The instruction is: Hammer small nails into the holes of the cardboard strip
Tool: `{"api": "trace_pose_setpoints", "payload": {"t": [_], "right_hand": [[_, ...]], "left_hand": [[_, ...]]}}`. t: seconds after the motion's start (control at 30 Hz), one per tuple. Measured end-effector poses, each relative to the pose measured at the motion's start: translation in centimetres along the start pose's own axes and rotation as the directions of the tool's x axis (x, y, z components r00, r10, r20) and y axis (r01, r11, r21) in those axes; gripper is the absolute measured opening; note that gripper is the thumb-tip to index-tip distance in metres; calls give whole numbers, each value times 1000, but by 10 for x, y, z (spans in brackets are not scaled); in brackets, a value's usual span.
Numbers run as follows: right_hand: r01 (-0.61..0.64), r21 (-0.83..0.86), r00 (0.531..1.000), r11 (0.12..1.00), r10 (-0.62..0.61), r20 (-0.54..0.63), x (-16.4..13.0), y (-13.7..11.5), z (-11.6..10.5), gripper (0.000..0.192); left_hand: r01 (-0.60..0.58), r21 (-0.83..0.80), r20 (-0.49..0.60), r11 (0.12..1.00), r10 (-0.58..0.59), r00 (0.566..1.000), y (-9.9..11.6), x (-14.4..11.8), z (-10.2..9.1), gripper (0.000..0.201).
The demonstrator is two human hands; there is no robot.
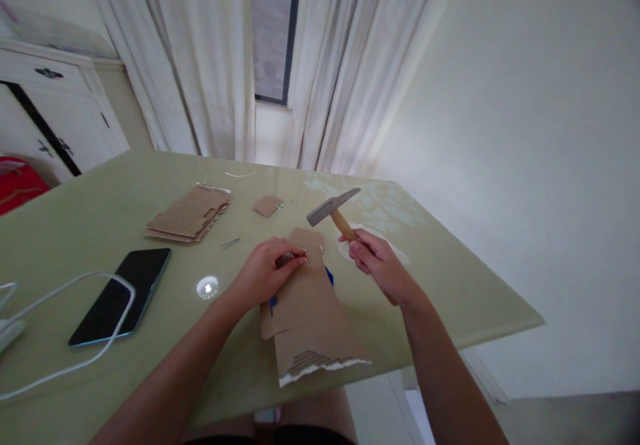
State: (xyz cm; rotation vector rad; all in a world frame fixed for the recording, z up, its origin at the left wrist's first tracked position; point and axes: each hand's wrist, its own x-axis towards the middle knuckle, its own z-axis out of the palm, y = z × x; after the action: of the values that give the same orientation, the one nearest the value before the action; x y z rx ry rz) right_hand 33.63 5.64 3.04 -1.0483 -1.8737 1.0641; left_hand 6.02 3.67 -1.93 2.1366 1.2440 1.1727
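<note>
Where the head view looks down on the pale green surface (pixel 100 225), the right hand (pixel 383 265) is closed round the wooden handle of a hammer (pixel 334 209), its grey metal head raised above a torn brown cardboard sheet (pixel 310 318). The sheet lies flat near the front edge, ragged and white-fringed at its near end. The left hand (pixel 265 273) rests on its far part, fingertips pinched together on something too small to tell. A cardboard stack (pixel 187 215), dark phone (pixel 123 293) and white cable (pixel 65 325) lie left.
</note>
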Motion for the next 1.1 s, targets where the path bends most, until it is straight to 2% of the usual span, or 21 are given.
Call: {"api": "trace_pose_setpoints", "payload": {"t": [0.03,0.1,0.17,0.2,0.33,0.47,0.53,0.77,0.83,0.97,1.1], "right_hand": [[37,-215,999,976,-29,38,-8,-12,-5,27],[57,-577,998,815,-55,19,-22,-37,-9,25],[17,-760,997,649,-64,-32,-32,-57,-7,27],[-4,-795,995,606,-79,-65,-36,-65,-5,29],[-24,-805,981,592,-142,-134,-45,-80,7,32],[-5,-891,998,453,-47,-29,-50,-81,14,28],[-11,-912,1000,410,-3,-14,-51,-84,14,28],[-67,-870,980,489,-132,-150,-47,-93,7,33],[-68,-878,987,474,-100,-130,-48,-86,11,32],[-30,-911,999,411,36,-17,-53,-73,19,29],[-59,-897,997,438,-24,-78,-53,-79,12,30]], "left_hand": [[-3,-3,4,1000,3,1000,0,1,0,15],[-4,-8,15,1000,4,1000,-1,1,0,15],[4,-11,26,1000,-4,1000,-1,2,0,15],[10,-11,29,1000,-10,1000,-1,2,0,15],[12,-13,23,1000,-12,1000,-2,3,1,15],[-5,-17,35,1000,6,999,0,4,0,14],[-16,-25,50,1000,17,999,1,4,0,16],[-11,-49,62,999,14,998,1,4,-1,19],[-13,-46,62,999,16,998,1,3,-2,18],[-29,-36,74,999,31,997,2,3,-3,15],[-25,-11,69,1000,25,997,2,3,-4,16]]}}
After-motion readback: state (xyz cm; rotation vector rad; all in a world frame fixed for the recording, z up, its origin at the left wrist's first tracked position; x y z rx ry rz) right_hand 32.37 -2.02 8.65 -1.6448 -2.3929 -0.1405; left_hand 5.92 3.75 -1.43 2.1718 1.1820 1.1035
